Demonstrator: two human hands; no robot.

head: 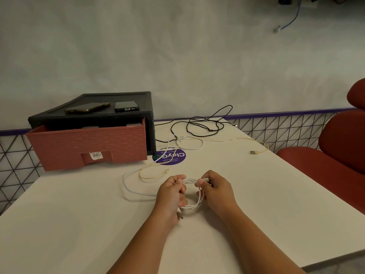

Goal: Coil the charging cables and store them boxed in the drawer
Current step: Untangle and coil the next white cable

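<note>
Both hands grip a white cable (190,206) just above the near middle of a pale table (79,224). The left hand (171,194) and right hand (216,191) each have fingers curled around opposite sides of a small coil. The uncoiled rest of the cable trails left from the left hand in a wide loop on the tabletop. Just beyond lies a cream cable (152,176), loosely looped. Farther back, a tangled black cable (205,124) lies near the wall. At the back left sits a black drawer unit (118,95), its reddish drawer (88,147) pulled open, two phones (87,107) lying on top.
</note>
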